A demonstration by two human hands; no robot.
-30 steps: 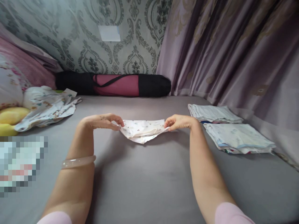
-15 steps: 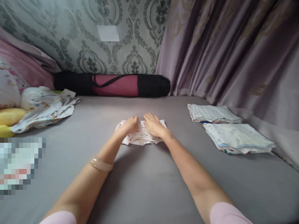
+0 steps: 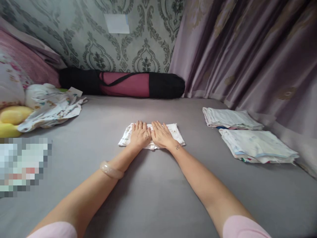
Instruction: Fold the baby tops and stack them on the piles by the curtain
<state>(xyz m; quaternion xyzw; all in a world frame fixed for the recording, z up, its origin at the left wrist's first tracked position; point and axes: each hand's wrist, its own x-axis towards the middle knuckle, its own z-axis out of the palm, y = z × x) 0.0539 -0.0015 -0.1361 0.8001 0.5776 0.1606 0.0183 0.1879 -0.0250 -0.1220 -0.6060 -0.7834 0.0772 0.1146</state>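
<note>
A folded white garment with small prints (image 3: 177,135) lies on the grey bed sheet (image 3: 153,185) in front of me. My left hand (image 3: 140,135) rests flat on its middle, palm down, fingers stretched out. Close beside it, my right hand (image 3: 162,134) also presses flat on the cloth with its fingers spread. Neither hand grips anything. Both hands cover the middle of the garment, so its exact kind is hidden; its left and right ends and a bit of the near edge show.
Two stacks of folded clothes, a farther one (image 3: 231,118) and a nearer one (image 3: 259,145), lie at the right by the curtain (image 3: 210,49). Loose printed clothes (image 3: 54,110) and a yellow plush thing (image 3: 15,115) are at the left. A black and maroon long bag (image 3: 126,85) lies along the wall.
My left hand has gone from curled fingers to lying flat. The garment now shows a flatter, wider folded shape, with its near edge farther back. The view has tilted slightly down.
</note>
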